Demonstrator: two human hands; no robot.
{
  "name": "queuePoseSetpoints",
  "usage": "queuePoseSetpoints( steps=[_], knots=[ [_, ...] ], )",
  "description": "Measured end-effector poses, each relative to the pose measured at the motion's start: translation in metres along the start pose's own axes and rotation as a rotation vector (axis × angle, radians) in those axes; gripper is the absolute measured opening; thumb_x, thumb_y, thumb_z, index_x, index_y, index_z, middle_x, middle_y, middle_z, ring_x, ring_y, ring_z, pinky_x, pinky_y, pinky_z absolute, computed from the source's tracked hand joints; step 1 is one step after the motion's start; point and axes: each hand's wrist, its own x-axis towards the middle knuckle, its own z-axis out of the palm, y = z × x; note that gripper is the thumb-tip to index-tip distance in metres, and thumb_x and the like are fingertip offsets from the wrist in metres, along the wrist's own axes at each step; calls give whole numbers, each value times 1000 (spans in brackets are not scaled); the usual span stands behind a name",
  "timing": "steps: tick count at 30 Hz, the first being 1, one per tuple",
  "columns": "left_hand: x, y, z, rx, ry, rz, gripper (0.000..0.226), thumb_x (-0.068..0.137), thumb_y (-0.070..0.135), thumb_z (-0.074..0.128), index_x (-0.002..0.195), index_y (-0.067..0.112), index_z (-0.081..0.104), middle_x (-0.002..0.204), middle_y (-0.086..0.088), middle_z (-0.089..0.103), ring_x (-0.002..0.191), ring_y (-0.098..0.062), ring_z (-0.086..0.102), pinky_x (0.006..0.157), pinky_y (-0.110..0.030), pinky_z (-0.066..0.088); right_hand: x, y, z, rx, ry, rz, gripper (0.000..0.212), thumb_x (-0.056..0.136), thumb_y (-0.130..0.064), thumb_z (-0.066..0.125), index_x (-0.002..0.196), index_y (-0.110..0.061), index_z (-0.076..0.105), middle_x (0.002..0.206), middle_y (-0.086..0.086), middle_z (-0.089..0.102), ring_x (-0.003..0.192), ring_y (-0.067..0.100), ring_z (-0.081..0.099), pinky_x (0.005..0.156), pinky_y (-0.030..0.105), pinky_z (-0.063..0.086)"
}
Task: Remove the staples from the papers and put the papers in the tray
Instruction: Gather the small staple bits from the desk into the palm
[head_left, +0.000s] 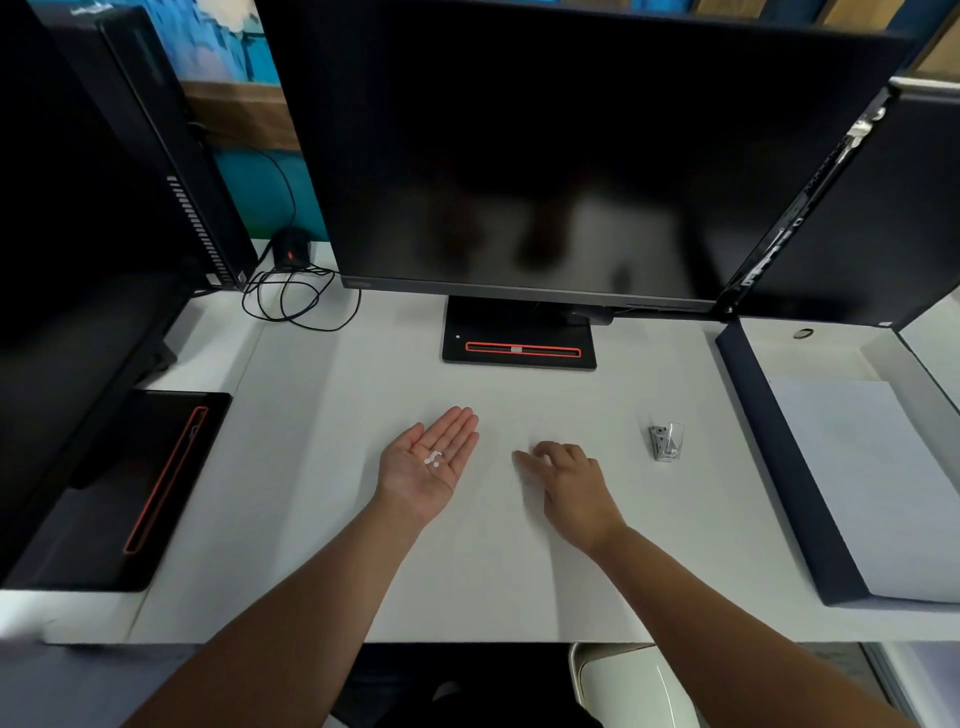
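Nearest, two bare forearms reach over the smooth white desk (363, 395). Right of the monitor stand (518, 338), the dark-walled tray (779, 457) holds flat white papers (872, 483), long axis running away from the camera. The left hand (431, 462) lies palm-up, fingers spread flat, cradling small pale bits (434, 459), perhaps staples. The right hand (566, 478), blurred, curls palm-down; its grip is unclear. A metal staple remover (666, 442) lies right of it.

Bright even light; soft shadows; edges bowed; right hand (566, 483) blurred.

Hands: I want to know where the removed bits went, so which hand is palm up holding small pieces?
The left hand, lying open and palm up with small white bits on it. The right hand is palm down, fingers curled on the desk.
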Motion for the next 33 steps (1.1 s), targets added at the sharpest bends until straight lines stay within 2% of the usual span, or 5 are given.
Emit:
queuePoseSetpoints(
  steps=[4, 10, 13, 21, 33],
  knots=[
    [1, -2, 4, 13, -12, -17, 46, 101, 22, 28, 113, -9, 60, 115, -23, 67, 96, -33, 70, 92, -43, 53, -8, -1, 3, 19, -6, -74, 63, 77, -9, 21, 122, -23, 62, 119, 3, 62, 109, 29, 55, 84, 33, 37],
    [3, -6, 8, 25, -32, -29, 47, 101, 22, 29, 111, -9, 62, 114, -23, 67, 97, -33, 70, 88, -45, 54, -1, -2, 0, 36, 22, -53, 59, 75, -2, 32, 123, -19, 60, 117, 0, 63, 107, 27, 55, 82, 32, 36],
    [3, -8, 9, 33, -33, -38, 47, 101, 22, 28, 111, -9, 62, 115, -23, 67, 97, -32, 70, 89, -45, 53, -1, -3, -1, 105, -9, -111, 53, 73, 2, 36, 114, -14, 66, 109, 3, 67, 101, 28, 59, 82, 34, 46],
    [2, -8, 11, 37, -25, -48, 47, 101, 23, 28, 114, -9, 61, 117, -22, 66, 100, -33, 69, 92, -43, 53, -6, 5, 2, 206, 19, 110, 11, 81, -7, 57, 83, -8, 68, 82, 8, 63, 82, 23, 55, 67, 27, 43],
    [-1, -16, 16, 59, 1, -73, 47, 102, 22, 28, 113, -9, 60, 115, -23, 67, 110, -33, 61, 96, -41, 48, 3, -11, 7, 171, 6, 75, 17, 90, -11, 52, 82, -5, 66, 82, 9, 64, 80, 24, 54, 68, 30, 41]
  ],
)
